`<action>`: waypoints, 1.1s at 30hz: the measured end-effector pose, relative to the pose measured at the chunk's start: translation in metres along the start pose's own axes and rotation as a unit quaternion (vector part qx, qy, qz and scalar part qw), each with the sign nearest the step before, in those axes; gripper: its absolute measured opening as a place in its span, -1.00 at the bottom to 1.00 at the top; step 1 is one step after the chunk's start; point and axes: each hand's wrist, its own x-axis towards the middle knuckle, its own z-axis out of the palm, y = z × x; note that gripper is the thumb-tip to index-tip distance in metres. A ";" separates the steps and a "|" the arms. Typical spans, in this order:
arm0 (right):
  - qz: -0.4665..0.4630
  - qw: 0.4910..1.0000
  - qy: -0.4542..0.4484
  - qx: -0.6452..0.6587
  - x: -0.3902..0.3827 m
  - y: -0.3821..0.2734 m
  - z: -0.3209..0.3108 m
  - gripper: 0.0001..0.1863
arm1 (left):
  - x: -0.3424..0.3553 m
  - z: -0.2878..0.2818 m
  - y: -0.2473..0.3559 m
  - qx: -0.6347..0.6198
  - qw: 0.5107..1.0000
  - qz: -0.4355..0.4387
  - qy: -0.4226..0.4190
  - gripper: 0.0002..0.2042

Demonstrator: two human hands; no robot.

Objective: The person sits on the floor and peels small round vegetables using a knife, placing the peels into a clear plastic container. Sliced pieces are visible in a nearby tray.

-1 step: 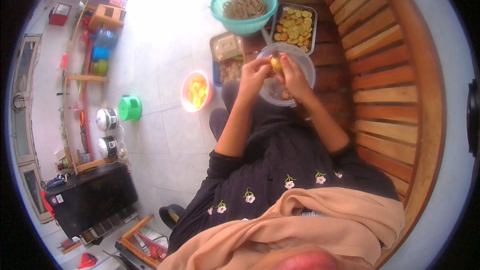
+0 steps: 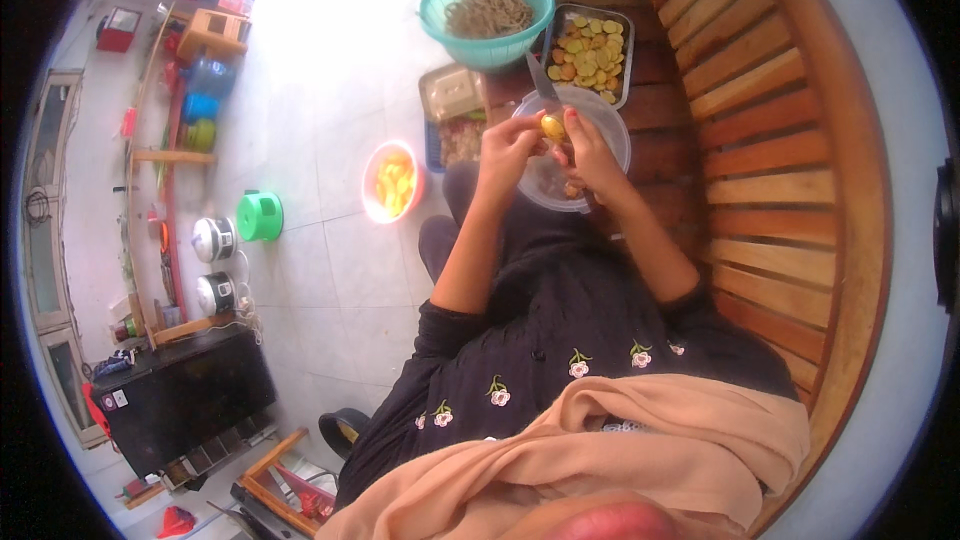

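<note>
My left hand (image 2: 509, 148) pinches a small, yellow potato-like piece (image 2: 552, 127), its cut face showing. My right hand (image 2: 596, 160) is wrapped round a knife (image 2: 542, 78), whose blade points up and away past the piece. Its handle is mostly hidden in my fingers. Both hands are above a translucent plastic bowl (image 2: 621, 135), with some brownish bits showing near its lower side. Beyond it, a metal tray (image 2: 628, 75) holds many thin yellow slices (image 2: 592, 52).
A turquoise colander (image 2: 486, 52) with brownish strands stands at the far side. Left of the bowl are a lidded container (image 2: 452, 95) and a pinkish bowl (image 2: 369, 202) of yellow pieces on the tiled floor. A slatted wooden backrest (image 2: 770, 180) rises at my right.
The knife blade has shifted slightly and shows more clearly beyond my hands. My hands and the yellow piece are almost in the same place.
</note>
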 end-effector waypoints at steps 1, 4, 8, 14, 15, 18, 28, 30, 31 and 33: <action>0.060 0.997 -0.005 0.053 0.001 0.001 -0.002 -0.60 | 0.000 0.002 -0.002 -0.001 1.000 -0.003 0.006 -0.67; 0.010 0.999 -0.004 0.034 0.005 0.005 -0.005 -0.55 | -0.001 0.010 -0.007 -0.123 0.991 -0.039 0.020 -0.66; -0.102 0.994 0.000 -0.035 0.003 0.014 -0.003 -0.55 | 0.001 0.009 -0.007 -0.030 0.999 -0.023 -0.007 -0.63; -0.046 0.998 0.012 -0.034 0.000 0.014 -0.008 -0.52 | 0.003 0.001 -0.003 -0.013 0.997 -0.052 -0.052 -0.60; 0.024 0.999 0.018 0.029 0.000 0.014 -0.011 -0.52 | 0.003 0.001 -0.004 -0.017 0.997 -0.056 -0.049 -0.60; 0.057 0.993 -0.018 0.100 0.006 0.015 -0.018 -0.52 | 0.001 0.007 -0.008 -0.036 0.998 -0.055 -0.018 -0.61; -0.053 0.995 0.052 -0.067 0.034 0.019 -0.030 -0.63 | 0.014 0.010 -0.021 -0.101 0.992 -0.067 0.041 -0.68; -0.011 0.992 0.097 -0.079 0.046 0.008 -0.044 -0.58 | 0.019 0.006 -0.027 -0.051 0.994 -0.084 0.039 -0.68; -0.009 0.990 0.105 -0.088 0.058 0.001 -0.051 -0.54 | 0.024 0.004 -0.030 -0.019 0.995 -0.091 0.025 -0.68; 0.003 0.989 0.117 -0.092 0.079 -0.010 -0.059 -0.46 | 0.035 0.003 -0.040 0.040 0.994 -0.103 -0.004 -0.69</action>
